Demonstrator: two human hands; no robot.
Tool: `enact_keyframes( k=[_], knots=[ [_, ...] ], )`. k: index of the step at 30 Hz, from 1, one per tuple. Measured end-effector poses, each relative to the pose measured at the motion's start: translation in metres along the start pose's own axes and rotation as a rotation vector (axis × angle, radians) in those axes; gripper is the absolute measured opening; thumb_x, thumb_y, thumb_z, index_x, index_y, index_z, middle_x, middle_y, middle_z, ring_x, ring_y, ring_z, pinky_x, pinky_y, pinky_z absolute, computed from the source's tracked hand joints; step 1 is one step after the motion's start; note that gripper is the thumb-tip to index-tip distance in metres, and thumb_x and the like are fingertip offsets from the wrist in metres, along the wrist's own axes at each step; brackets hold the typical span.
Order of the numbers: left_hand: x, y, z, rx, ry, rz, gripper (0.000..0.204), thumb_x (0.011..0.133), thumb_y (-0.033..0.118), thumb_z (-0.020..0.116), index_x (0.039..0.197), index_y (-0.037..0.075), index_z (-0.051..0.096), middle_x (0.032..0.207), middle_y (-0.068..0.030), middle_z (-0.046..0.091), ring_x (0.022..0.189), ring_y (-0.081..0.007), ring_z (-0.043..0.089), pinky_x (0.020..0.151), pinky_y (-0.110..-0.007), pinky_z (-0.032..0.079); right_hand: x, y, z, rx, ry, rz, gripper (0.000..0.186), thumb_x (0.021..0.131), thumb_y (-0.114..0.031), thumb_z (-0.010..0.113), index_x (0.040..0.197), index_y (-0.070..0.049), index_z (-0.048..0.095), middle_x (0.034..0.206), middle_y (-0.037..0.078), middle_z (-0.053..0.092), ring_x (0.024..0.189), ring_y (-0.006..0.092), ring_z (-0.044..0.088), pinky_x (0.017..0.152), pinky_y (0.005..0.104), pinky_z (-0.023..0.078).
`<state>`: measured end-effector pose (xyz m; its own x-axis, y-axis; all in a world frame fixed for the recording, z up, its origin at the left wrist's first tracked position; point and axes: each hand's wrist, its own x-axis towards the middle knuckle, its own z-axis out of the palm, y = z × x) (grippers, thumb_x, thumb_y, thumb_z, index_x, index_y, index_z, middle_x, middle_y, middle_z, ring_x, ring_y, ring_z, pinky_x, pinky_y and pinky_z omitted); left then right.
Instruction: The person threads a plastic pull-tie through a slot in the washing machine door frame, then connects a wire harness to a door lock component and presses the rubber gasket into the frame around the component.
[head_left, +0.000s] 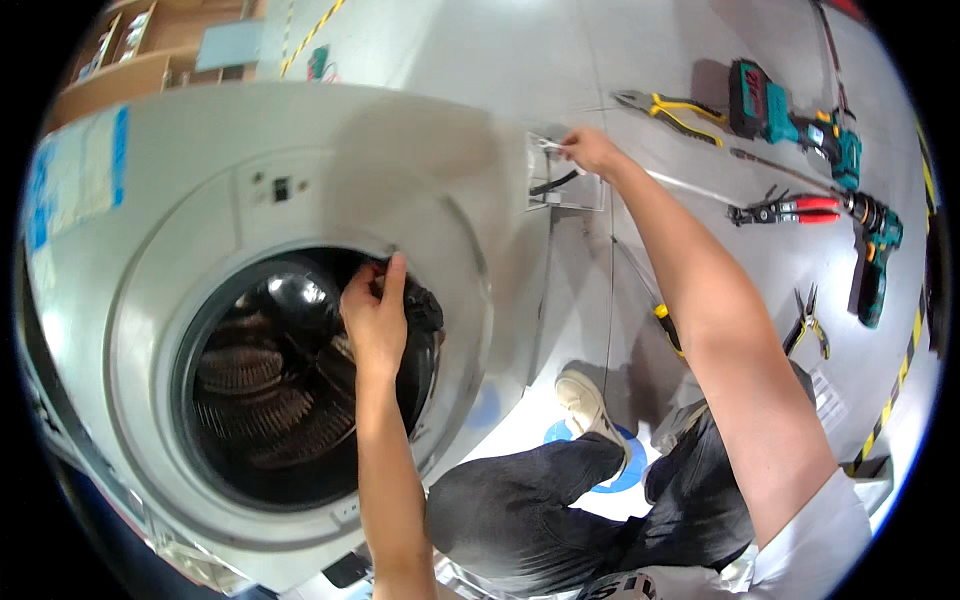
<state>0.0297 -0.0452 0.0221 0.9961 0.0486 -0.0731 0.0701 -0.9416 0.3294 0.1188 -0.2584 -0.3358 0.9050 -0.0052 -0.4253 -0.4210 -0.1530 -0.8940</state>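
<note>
A front-loading washing machine (300, 120) fills the left side, its round drum opening (270, 380) uncovered. My left hand (375, 315) is closed at the upper right of the opening, thumb and fingers pinching the black rubber door seal (428, 310), which bunches up beside the fingers. My right arm stretches out to a small square opening (565, 192) at the machine's corner, with a black hose (555, 184) in it. There my right hand (592, 152) is closed, its fingertips on a small whitish piece (549, 146) whose kind I cannot make out.
On the grey floor to the right lie yellow-handled pliers (680, 108), a teal cordless drill (785, 110), a second drill (878, 250), red-handled pliers (790, 210), needle-nose pliers (808, 325) and a yellow-handled screwdriver (664, 318). A wooden shelf (150, 50) stands at the far left.
</note>
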Motion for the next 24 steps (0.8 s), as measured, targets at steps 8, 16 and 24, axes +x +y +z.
enact_keyframes(
  k=[8, 16, 24],
  knots=[
    [0.014, -0.032, -0.02, -0.213, 0.206, 0.03, 0.018, 0.079, 0.01, 0.061, 0.09, -0.004, 0.065, 0.08, -0.0119, 0.064, 0.077, -0.0173, 0.059, 0.073, -0.028, 0.044, -0.034, -0.028, 0.01, 0.27, -0.038, 0.0, 0.021, 0.087, -0.004, 0.054, 0.103, 0.001, 0.068, 0.079, 0.008, 0.066, 0.071, 0.0139, 0.06, 0.067, 0.0293, 0.048],
    [0.006, -0.029, -0.025, -0.467, -0.04, -0.249, 0.021, 0.084, 0.011, 0.063, 0.099, -0.005, 0.064, 0.093, -0.0094, 0.065, 0.086, -0.018, 0.06, 0.08, -0.028, 0.046, -0.055, -0.041, 0.011, 0.288, -0.048, -0.03, 0.017, 0.084, -0.01, 0.06, 0.094, 0.001, 0.067, 0.07, 0.005, 0.063, 0.066, 0.0126, 0.056, 0.065, 0.03, 0.046],
    [0.009, -0.019, -0.02, -0.919, 0.018, -0.174, 0.026, 0.091, 0.008, 0.056, 0.114, -0.004, 0.057, 0.107, -0.0088, 0.062, 0.097, -0.0188, 0.057, 0.09, -0.031, 0.042, -0.047, -0.017, 0.025, 0.432, 0.034, 0.091, 0.024, 0.083, -0.026, 0.064, 0.104, -0.018, 0.071, 0.098, 0.0, 0.071, 0.096, 0.0157, 0.064, 0.095, 0.0355, 0.034]
  ],
)
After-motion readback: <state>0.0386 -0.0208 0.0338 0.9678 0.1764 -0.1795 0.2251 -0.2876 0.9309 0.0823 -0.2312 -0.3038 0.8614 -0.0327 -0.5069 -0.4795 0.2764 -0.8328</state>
